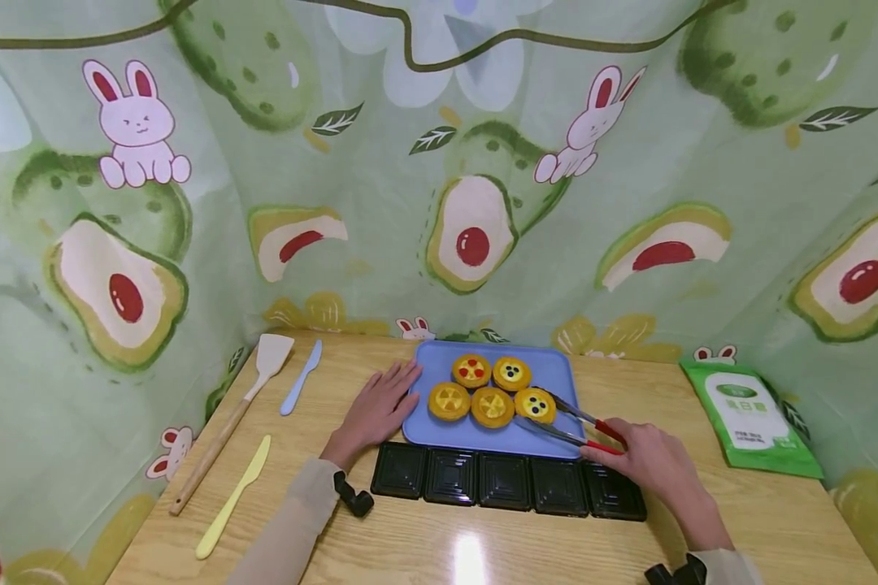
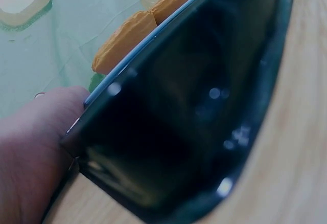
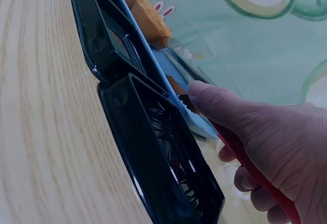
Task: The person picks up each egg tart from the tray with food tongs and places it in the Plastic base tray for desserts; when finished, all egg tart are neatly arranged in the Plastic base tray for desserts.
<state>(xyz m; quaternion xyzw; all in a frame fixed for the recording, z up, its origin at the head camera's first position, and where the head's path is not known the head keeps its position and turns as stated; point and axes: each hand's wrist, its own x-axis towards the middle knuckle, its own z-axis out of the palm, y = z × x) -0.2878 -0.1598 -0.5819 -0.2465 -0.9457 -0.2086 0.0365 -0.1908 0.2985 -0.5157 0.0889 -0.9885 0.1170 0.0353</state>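
Observation:
A blue tray (image 1: 556,366) carries several egg tarts, among them a blueberry-topped tart (image 1: 535,405) at its right. My right hand (image 1: 654,459) grips red-handled tongs (image 1: 606,436), whose metal arms lie either side of that tart. In the right wrist view the thumb presses along the red handle (image 3: 232,143). My left hand (image 1: 383,404) rests at the tray's left edge, fingers extended over the rim. In front of the tray stands a row of black square containers (image 1: 505,481); one black container (image 2: 168,106) fills much of the left wrist view.
On the left lie a spatula (image 1: 245,402) with a wooden handle, a blue knife (image 1: 303,378) and a yellow knife (image 1: 236,496). A green and white bag (image 1: 749,418) lies at the right. A printed cloth (image 1: 380,179) hangs behind the wooden table (image 1: 395,548).

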